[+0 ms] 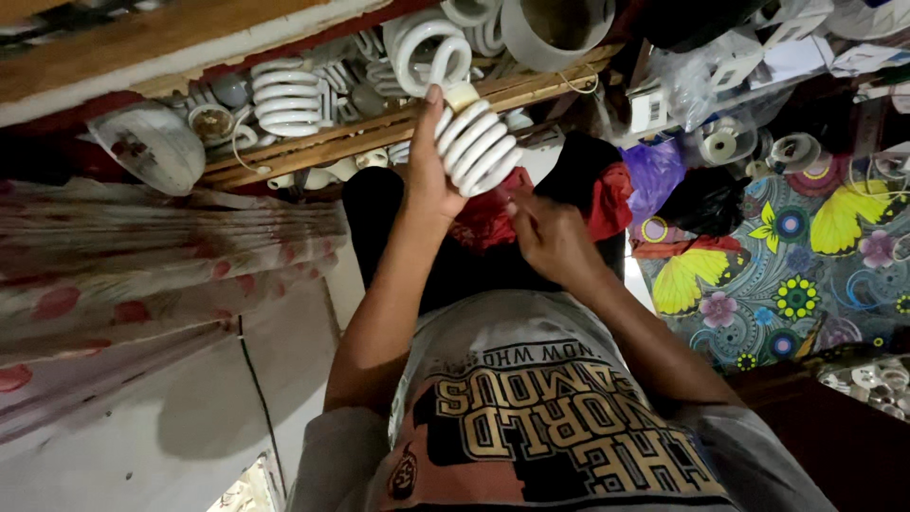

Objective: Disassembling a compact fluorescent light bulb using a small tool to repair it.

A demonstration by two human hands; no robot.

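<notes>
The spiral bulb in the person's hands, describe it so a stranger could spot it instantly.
Below the wooden tray of white bulbs, find the spiral bulb in the left hand. The right hand touches its lower end. It alone is lifted clear of the heap.

right fingers (517,210) (behind spiral bulb (477,145))

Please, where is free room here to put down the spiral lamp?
Bare room: the butterfly cloth right of the right hand, and the lap. Crowded: the wooden tray of lamps behind the spiral lamp held in the left hand.
</notes>
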